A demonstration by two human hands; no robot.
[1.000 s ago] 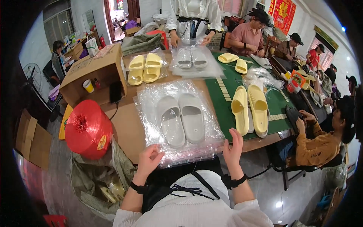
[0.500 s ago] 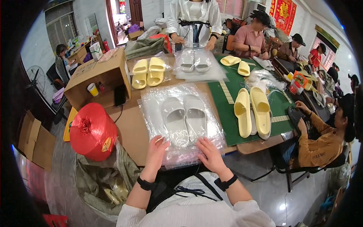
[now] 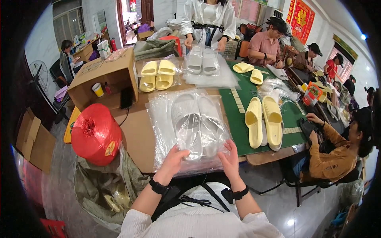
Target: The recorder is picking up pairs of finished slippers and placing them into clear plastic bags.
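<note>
A pair of light grey slippers (image 3: 187,112) lies inside a clear plastic bag (image 3: 160,119), toes toward the far side, in front of me on the table. My left hand (image 3: 174,160) pinches the bag's near edge beside the left slipper's heel. Gripping the same edge near the right slipper's heel is my right hand (image 3: 230,158), its thumb on top. The heel end looks slightly raised above the crinkled bags underneath. Wristbands sit on both my wrists.
Yellow slippers (image 3: 272,115) stand on a green mat (image 3: 234,139) at right. Beyond are bagged yellow slippers (image 3: 158,73), and a co-worker holding bagged grey slippers (image 3: 201,60). At left are an open cardboard box (image 3: 113,73), red twine roll (image 3: 95,135) and woven sack (image 3: 89,190). Other people sit at right.
My hands have gone from lying flat on the bag to gripping its near edge, the right one shifting rightward. The bagged slippers' heel end has come up a little.
</note>
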